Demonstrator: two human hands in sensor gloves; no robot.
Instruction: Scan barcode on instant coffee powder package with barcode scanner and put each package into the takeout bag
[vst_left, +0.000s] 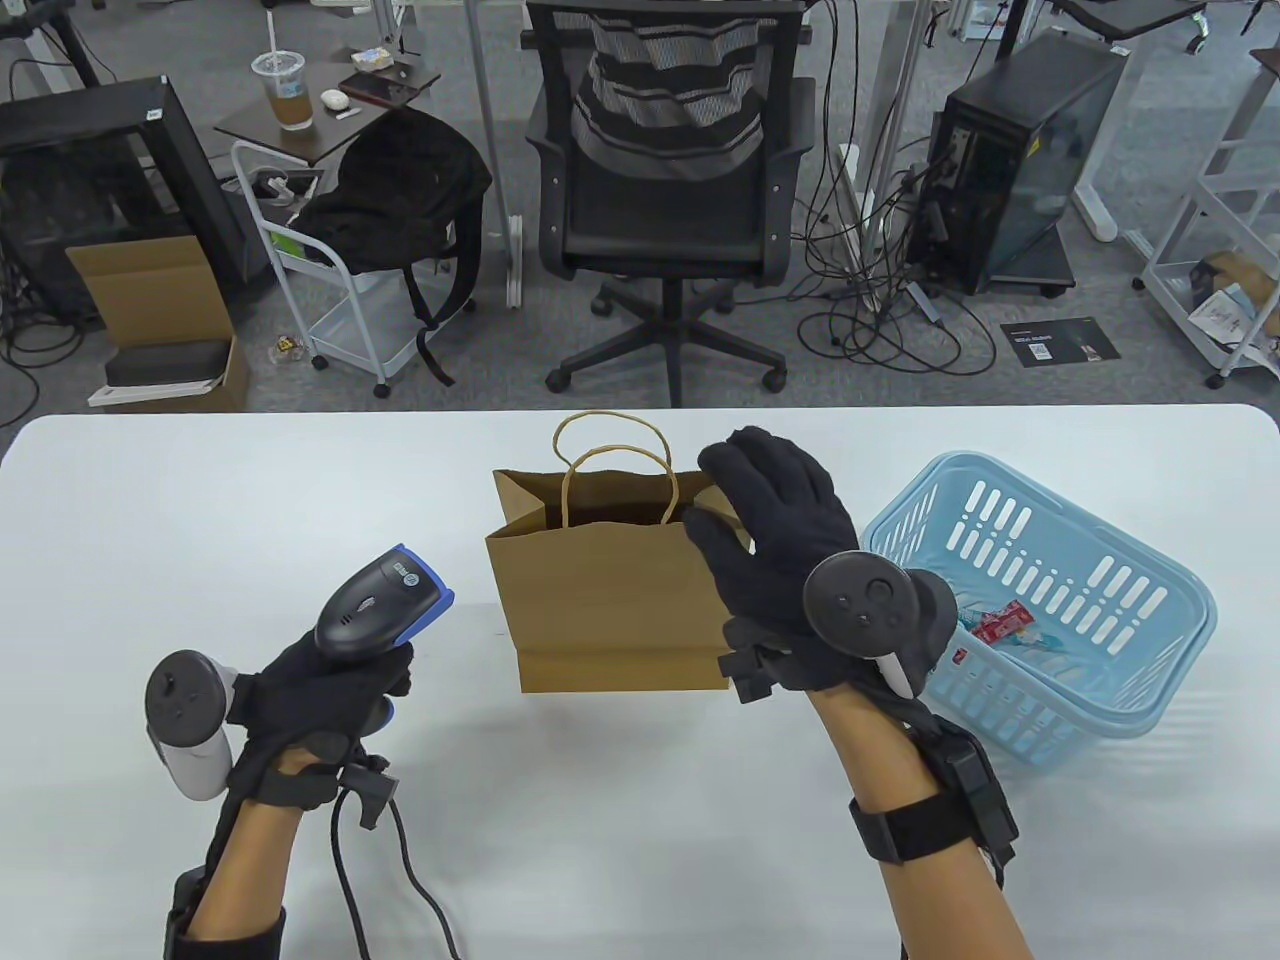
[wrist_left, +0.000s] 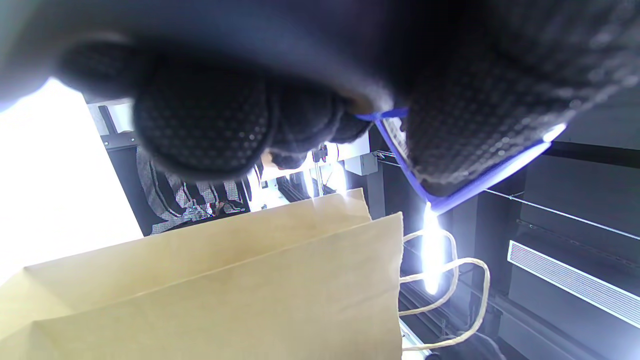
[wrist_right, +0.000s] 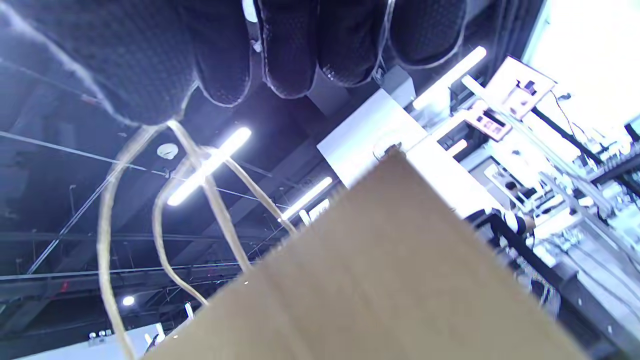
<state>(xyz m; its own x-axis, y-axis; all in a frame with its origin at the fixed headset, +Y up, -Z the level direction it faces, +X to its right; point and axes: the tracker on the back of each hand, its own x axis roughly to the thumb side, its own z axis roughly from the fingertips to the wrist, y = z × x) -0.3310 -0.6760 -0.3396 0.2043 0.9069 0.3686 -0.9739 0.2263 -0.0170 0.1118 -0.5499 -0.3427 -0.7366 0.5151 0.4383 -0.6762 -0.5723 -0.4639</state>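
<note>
left grip (vst_left: 320, 680): lower left of frame, clenched round the barcode scanner (vst_left: 375, 600), nose aimed toward the bag
right grip (vst_left: 770, 540): fingers straight, released, over the right end of the takeout bag (vst_left: 610, 600)
bag: upright mid-tabletop (vst_left: 200, 520), mouth open
coffee packages (vst_left: 1005, 625): in the blue basket (vst_left: 1100, 620), right of frame

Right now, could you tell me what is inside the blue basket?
Through the slots of the blue basket, red-and-white packages lie at the bottom. The right hand and its tracker cover the near-left corner, so a full count is impossible.
</note>
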